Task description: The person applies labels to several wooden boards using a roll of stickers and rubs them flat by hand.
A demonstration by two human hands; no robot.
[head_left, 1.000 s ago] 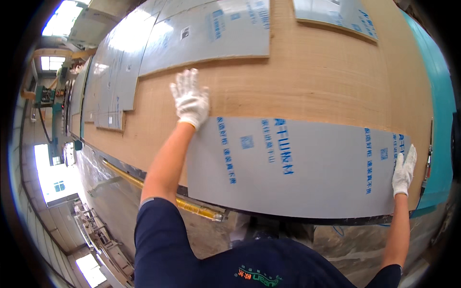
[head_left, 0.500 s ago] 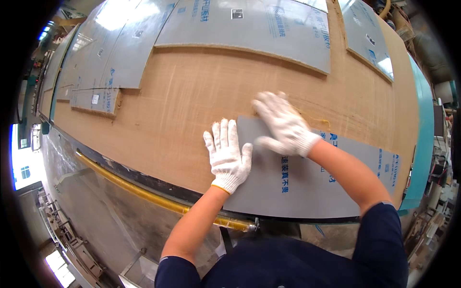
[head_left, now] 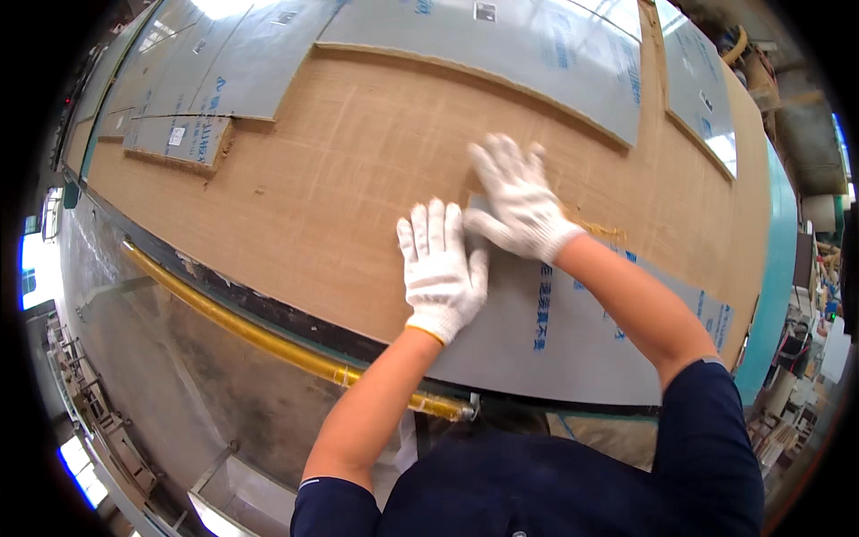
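Both of my hands wear white knitted gloves. My left hand (head_left: 441, 268) lies over the left end of a grey film-covered panel (head_left: 582, 331) with blue print, its fingers stretched out past the edge onto bare wood. At the panel's far left corner, my right hand (head_left: 523, 201) is spread, fingers pointing away over the far edge and thumb close to my left hand. Neither hand grips anything. The panel lies flat along the near edge of the brown wooden table surface (head_left: 358, 152); my right forearm covers part of it.
More grey film-covered panels (head_left: 501, 36) lie along the far side, with a small cut piece (head_left: 179, 139) at left and a narrow one (head_left: 702, 98) at right. Yellowish strands (head_left: 595, 228) lie beyond the panel. A yellow tube (head_left: 242, 327) runs along the near edge.
The view has tilted and shifted a little. My right hand, blurred earlier, is sharper now and closer to my left hand. Both hands remain spread at the panel's left end.
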